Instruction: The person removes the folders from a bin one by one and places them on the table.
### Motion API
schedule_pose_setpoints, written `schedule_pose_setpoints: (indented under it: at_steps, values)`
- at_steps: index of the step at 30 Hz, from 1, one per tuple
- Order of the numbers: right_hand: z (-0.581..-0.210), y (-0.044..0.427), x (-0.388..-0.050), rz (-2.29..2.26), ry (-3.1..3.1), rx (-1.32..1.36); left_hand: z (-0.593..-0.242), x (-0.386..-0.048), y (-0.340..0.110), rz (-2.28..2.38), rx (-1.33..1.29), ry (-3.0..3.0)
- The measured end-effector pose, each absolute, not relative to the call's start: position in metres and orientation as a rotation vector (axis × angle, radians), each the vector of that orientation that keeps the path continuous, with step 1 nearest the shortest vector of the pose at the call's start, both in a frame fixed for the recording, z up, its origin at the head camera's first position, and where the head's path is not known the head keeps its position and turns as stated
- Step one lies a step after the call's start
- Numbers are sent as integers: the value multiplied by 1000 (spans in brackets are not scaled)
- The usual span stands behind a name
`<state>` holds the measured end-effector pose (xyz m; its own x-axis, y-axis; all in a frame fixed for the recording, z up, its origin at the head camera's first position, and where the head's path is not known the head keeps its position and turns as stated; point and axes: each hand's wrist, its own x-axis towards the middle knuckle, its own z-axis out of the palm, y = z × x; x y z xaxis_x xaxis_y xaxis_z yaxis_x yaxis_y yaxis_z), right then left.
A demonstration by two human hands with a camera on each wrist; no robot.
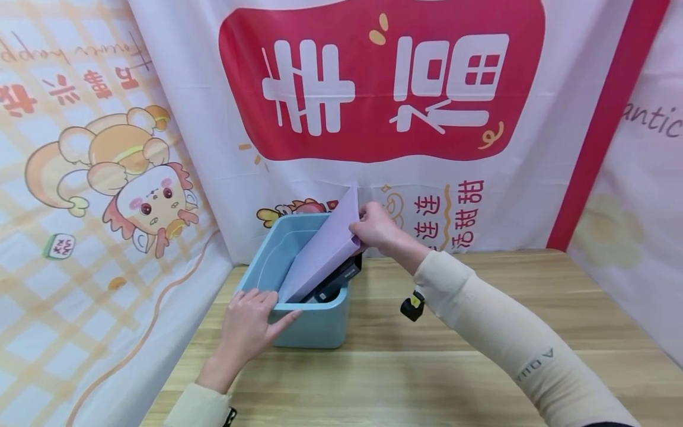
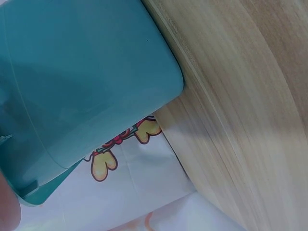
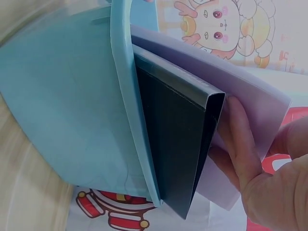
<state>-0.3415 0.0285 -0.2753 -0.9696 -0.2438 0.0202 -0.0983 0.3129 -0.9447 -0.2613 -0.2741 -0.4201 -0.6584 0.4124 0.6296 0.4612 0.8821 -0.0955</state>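
A light blue plastic bin (image 1: 315,329) stands on the table with its near rim towards me. My left hand (image 1: 248,323) holds that rim, fingers over the edge and thumb along the outside. My right hand (image 1: 379,228) pinches the upper right edge of a light purple folder (image 1: 320,252), which slants up out of the bin. Beneath the folder, a flat black case (image 3: 173,130) with a grey edge leans out past the bin's right rim. In the right wrist view, some right-hand fingers lie between the case and the folder. The folder's lower part is hidden inside the bin.
The wooden table (image 1: 453,367) runs out to the right of the bin. A white cloth with red panels (image 1: 373,142) hangs close behind, and a checked cloth (image 1: 107,284) closes off the left side. A black strap hangs below the right sleeve (image 1: 469,302).
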Motion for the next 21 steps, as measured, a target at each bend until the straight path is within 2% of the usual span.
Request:
schedule_pose_setpoints:
  at_steps: [21]
  values:
    - [-272, 40, -329, -1758, 2473, -300, -419, -258, -274, -98, -618, -2370]
